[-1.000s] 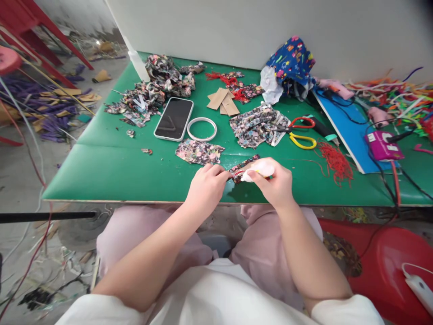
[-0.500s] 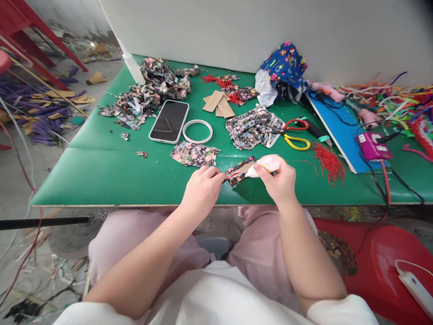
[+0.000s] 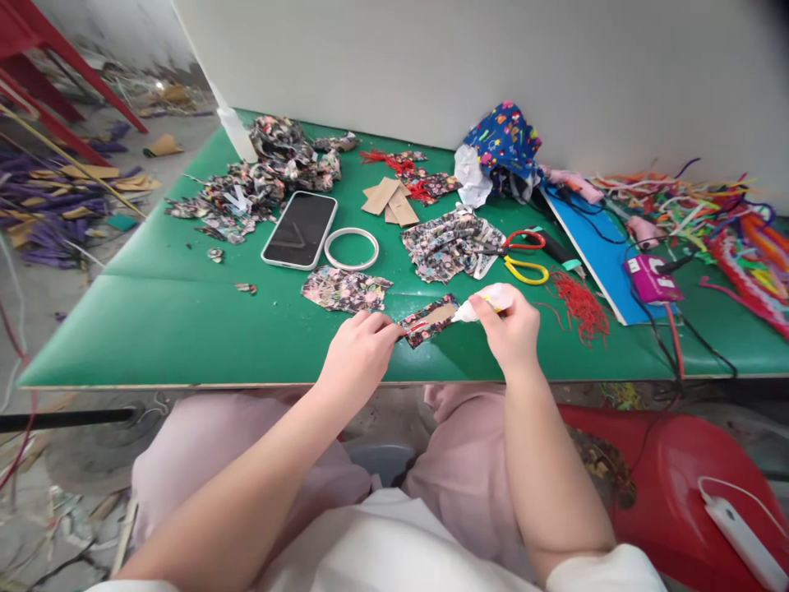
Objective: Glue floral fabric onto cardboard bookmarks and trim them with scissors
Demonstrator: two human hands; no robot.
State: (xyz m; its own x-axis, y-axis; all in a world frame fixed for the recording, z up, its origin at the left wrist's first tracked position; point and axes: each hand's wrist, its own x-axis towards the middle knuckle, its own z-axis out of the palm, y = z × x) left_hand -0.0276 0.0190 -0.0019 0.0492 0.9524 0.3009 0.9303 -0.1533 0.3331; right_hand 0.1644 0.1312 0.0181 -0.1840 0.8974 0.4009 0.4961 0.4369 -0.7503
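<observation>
My left hand point(image 3: 361, 352) is closed, its fingertips pinching the left end of a small cardboard strip point(image 3: 440, 316) edged with dark floral fabric. A thin red and white line shows on the strip's left part. In my right hand point(image 3: 513, 335) is a white glue bottle point(image 3: 496, 297), tilted so that its narrow nozzle points left at the strip's right end. Whether the nozzle touches the strip, I cannot tell. Just beyond my left hand lies a flat floral fabric piece point(image 3: 345, 289).
On the green table point(image 3: 154, 329) are a phone point(image 3: 300, 229), a white ring point(image 3: 352, 249), cardboard pieces point(image 3: 390, 201), crumpled floral fabric point(image 3: 453, 242), scissors point(image 3: 526, 256), red threads point(image 3: 580, 306) and a blue board point(image 3: 585, 255). A purple box point(image 3: 653, 278) with cables sits at the right.
The glue bottle's nozzle has shifted from over the strip's cardboard to its right end. My left hand keeps its pinch. The whole view has turned slightly.
</observation>
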